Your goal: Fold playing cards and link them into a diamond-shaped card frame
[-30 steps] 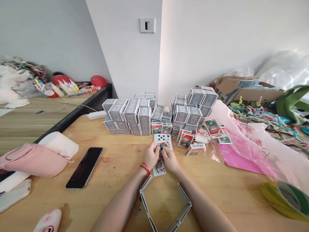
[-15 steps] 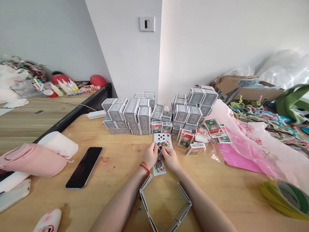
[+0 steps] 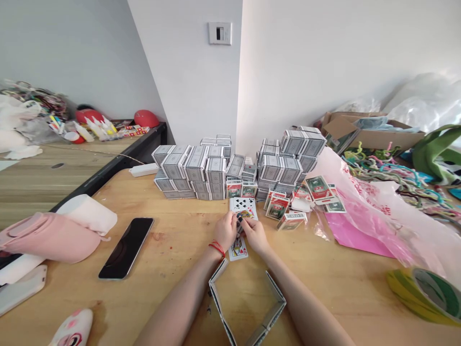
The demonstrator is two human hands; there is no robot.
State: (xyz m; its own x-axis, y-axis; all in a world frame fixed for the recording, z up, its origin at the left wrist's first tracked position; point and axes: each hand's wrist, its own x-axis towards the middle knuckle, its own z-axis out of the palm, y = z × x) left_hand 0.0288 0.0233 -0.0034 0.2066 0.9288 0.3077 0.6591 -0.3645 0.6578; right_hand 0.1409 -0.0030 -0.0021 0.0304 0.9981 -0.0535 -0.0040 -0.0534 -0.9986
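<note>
My left hand (image 3: pixel 226 231) and my right hand (image 3: pixel 254 233) meet over the middle of the table. Their fingers are closed together on a playing card (image 3: pixel 239 230), which is mostly covered by them. Just beyond my fingertips lie face-up playing cards (image 3: pixel 243 203), a spade card showing at the top. Below my hands a face-up heart court card (image 3: pixel 238 250) rests on the wood. Between my forearms stands an open-ended angular frame of folded cards (image 3: pixel 223 312), its near end cut off by the picture edge.
Blocks of folded cards (image 3: pixel 196 166) are stacked at the back left, more card blocks (image 3: pixel 281 168) at the back right. Card boxes (image 3: pixel 277 206) stand before these. A phone (image 3: pixel 126 247) lies left, yellow-green tape (image 3: pixel 421 293) right, plastic wrapping (image 3: pixel 378 211) behind it.
My fingers have shifted very slightly at the card, staying pressed together. The view has moved a little; the other things keep their places.
</note>
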